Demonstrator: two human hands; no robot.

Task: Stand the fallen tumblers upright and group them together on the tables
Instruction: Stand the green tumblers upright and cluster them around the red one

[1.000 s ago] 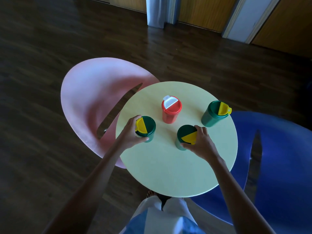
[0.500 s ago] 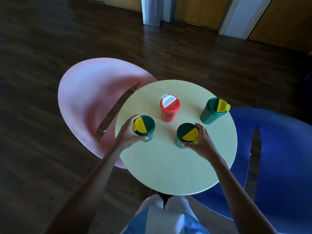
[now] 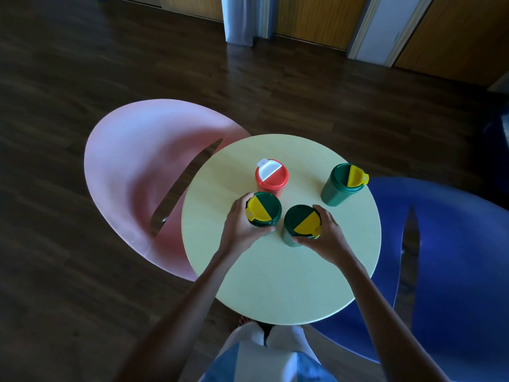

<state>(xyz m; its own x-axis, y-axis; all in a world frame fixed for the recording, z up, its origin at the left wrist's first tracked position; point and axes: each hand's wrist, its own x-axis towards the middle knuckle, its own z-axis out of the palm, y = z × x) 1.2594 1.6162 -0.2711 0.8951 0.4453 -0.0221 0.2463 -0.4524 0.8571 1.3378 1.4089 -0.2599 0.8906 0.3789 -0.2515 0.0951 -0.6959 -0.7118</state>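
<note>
Several tumblers stand upright on a round pale yellow table (image 3: 275, 285). My left hand (image 3: 239, 230) grips a green tumbler with a yellow and green lid (image 3: 264, 209), close in front of the red tumbler with a white flap (image 3: 271, 176). My right hand (image 3: 327, 238) holds a second green tumbler (image 3: 300, 223) right beside the first. A third green tumbler (image 3: 343, 183) stands apart near the table's far right edge.
A pink round table (image 3: 137, 166) lies lower at the left and a blue one (image 3: 454, 257) at the right, both partly under the yellow table. Dark wooden floor surrounds them. Wooden doors and a wall run along the far side. My legs show below.
My left hand has slid its green tumbler to the right, toward the red one and the tumbler in my right hand. The right hand's tumbler has shifted only slightly.
</note>
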